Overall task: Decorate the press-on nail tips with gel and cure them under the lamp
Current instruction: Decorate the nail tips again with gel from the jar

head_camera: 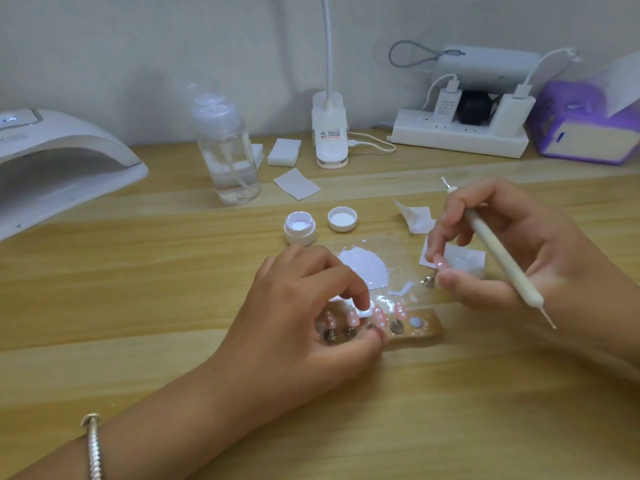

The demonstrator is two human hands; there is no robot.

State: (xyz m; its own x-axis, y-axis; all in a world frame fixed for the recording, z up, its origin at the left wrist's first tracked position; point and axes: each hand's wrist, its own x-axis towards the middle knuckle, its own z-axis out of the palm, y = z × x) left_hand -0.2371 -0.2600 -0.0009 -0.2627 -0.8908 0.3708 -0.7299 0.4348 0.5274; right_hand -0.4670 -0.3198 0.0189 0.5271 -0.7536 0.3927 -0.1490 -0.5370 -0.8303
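Observation:
Several pink nail tips with white dots (379, 315) stand on small metal pegs on a clear holder strip (426, 329) at the centre of the table. My left hand (311, 306) grips the left end of that strip, fingers curled over the tips. My right hand (512, 251) pinches one nail tip on its metal stand (431, 278) between thumb and forefinger. The same hand also holds a white dotting pen (498, 254) across the palm. White gel (367, 268) is spread on a clear palette. An open gel pot (300, 227) and its lid (342, 218) sit behind.
The white curing lamp (59, 161) stands at the far left. A clear pump bottle (227, 147), white wipes (296, 183), a desk lamp base (329, 133), a power strip (460, 133) and a purple tissue pack (585, 129) line the back of the wooden table (138, 271).

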